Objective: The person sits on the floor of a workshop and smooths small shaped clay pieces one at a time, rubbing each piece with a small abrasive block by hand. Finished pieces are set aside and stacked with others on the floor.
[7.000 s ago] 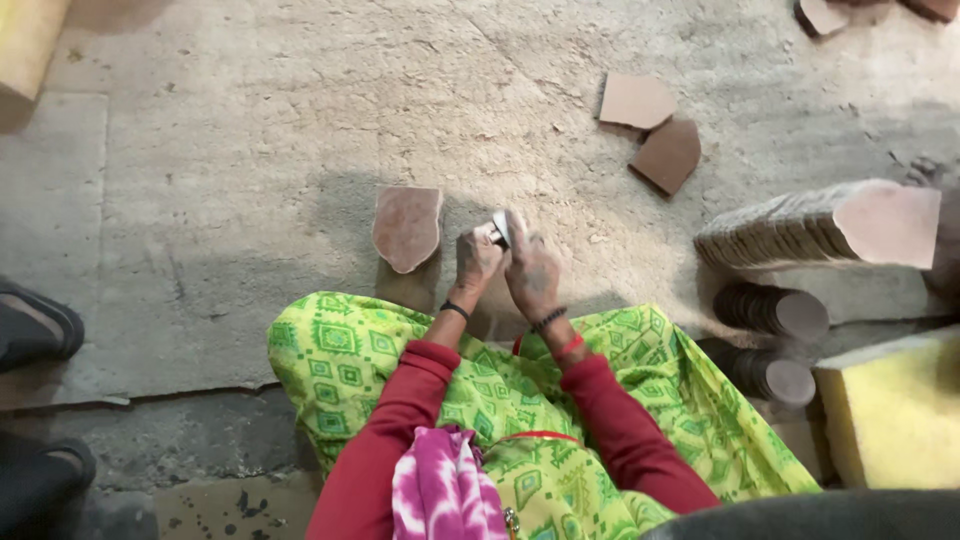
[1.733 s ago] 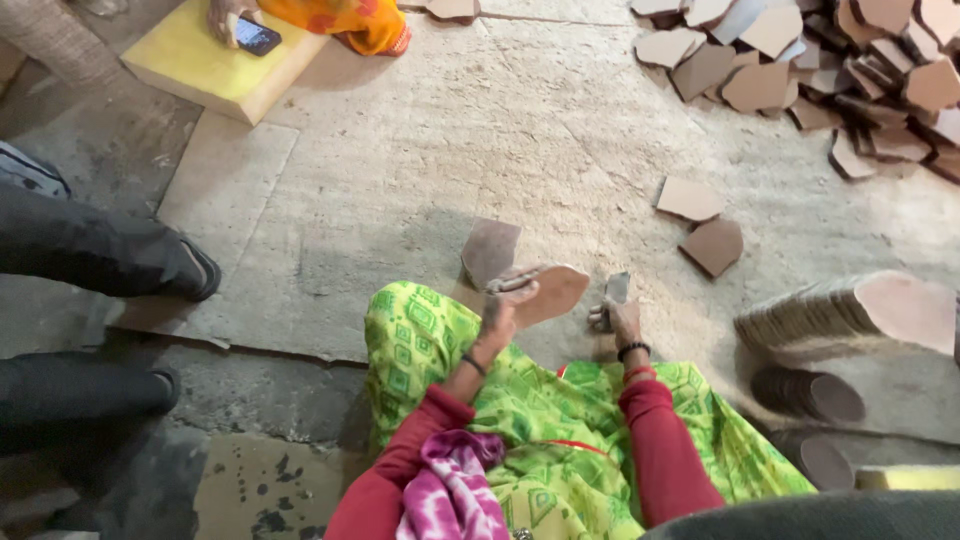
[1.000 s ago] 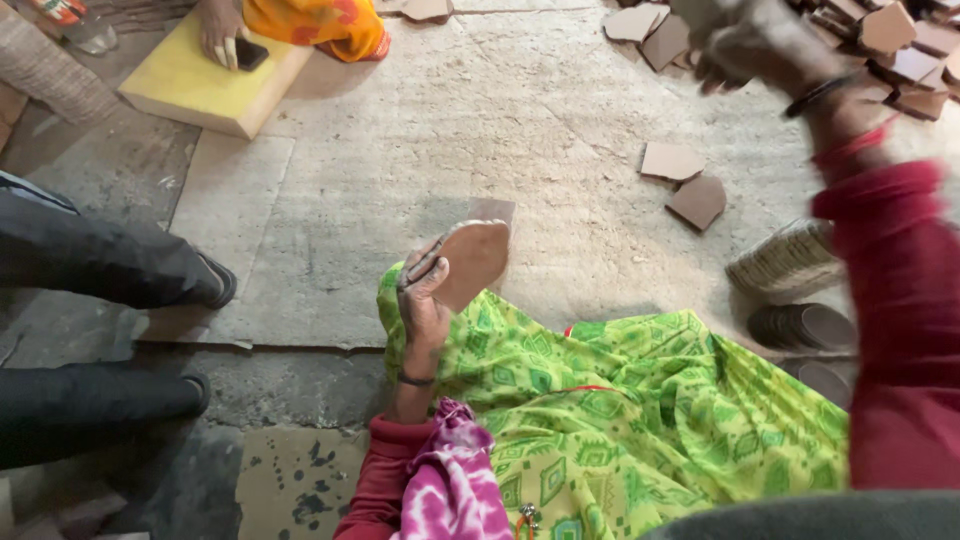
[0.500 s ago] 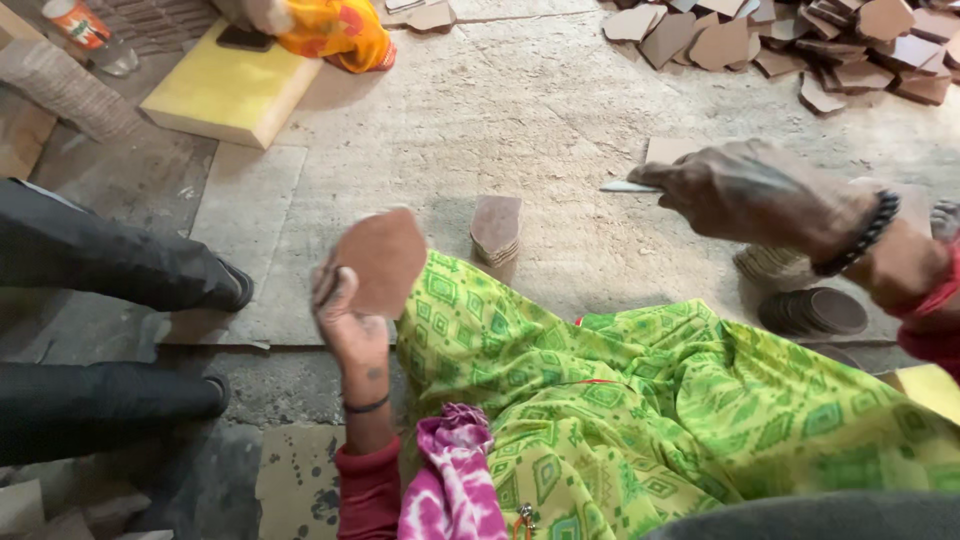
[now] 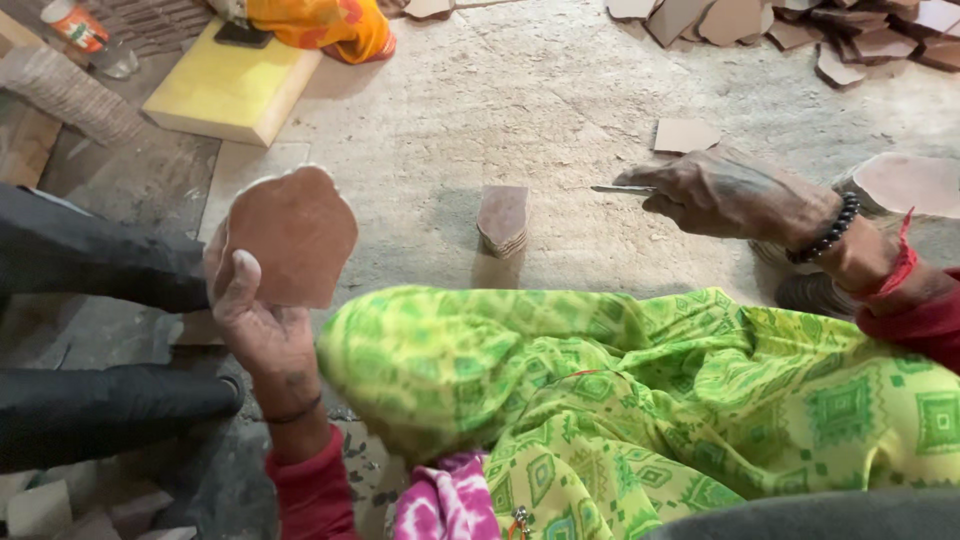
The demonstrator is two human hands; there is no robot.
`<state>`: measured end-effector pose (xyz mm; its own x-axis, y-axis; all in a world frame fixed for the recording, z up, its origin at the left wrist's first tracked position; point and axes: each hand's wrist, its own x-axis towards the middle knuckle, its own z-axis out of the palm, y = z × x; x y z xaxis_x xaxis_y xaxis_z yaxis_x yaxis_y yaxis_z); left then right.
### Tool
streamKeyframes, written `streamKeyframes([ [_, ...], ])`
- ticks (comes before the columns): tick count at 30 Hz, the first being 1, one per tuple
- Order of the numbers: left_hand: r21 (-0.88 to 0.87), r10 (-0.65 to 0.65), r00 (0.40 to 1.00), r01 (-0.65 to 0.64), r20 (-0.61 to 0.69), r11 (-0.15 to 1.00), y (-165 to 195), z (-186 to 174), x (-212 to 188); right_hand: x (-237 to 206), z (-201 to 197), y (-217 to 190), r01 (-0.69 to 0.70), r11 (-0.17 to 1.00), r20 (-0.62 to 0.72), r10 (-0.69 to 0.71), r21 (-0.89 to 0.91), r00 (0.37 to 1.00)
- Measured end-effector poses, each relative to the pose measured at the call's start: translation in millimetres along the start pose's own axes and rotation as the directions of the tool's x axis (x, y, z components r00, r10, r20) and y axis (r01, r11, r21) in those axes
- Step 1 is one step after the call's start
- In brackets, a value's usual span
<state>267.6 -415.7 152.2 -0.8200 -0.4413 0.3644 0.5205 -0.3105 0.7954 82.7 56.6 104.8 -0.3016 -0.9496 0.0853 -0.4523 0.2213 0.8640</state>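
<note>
Leather is what you're holding up: your left hand [image 5: 262, 320] is raised at the left of your lap, palm toward you, thumb pressed across the front of a flat reddish-brown leather piece [image 5: 290, 235] with a notched top edge, fingers behind it. Your right hand [image 5: 725, 190] is out over the concrete floor [image 5: 500, 90], clenched around a thin metal blade [image 5: 620, 189] whose tip sticks out to the left, level with the ground. Between your hands, a small stack of brown pieces [image 5: 503, 218] sits on the floor just beyond your green patterned cloth [image 5: 620, 390]. Further back lies a yellow foam block [image 5: 230, 85], and a pile of cut brown pieces [image 5: 800, 25] fills the top right corner. A tall stack of soles [image 5: 900, 185] stands just behind your right wrist
</note>
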Motion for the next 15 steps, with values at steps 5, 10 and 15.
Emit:
streamKeyframes([
  [5, 0.085, -0.093, 0.973, 0.077, 0.21, 0.993, 36, 3, 18, -5, 20, -13, -0.041, 0.842, -0.259, -0.119, -0.537, 0.959],
  [10, 0.091, -0.12, 0.937, 0.095, 0.327, 0.991, 34, -3, 41, 9, 21, -7, -0.326, 0.689, 0.443, 0.008, 0.647, 0.897],
  [15, 0.001, -0.303, 0.889, 0.322, 0.342, 0.947, -13, -2, 65, 21, 8, 13, -0.518, 0.355, 0.563, -0.029, 0.778, 0.826],
])
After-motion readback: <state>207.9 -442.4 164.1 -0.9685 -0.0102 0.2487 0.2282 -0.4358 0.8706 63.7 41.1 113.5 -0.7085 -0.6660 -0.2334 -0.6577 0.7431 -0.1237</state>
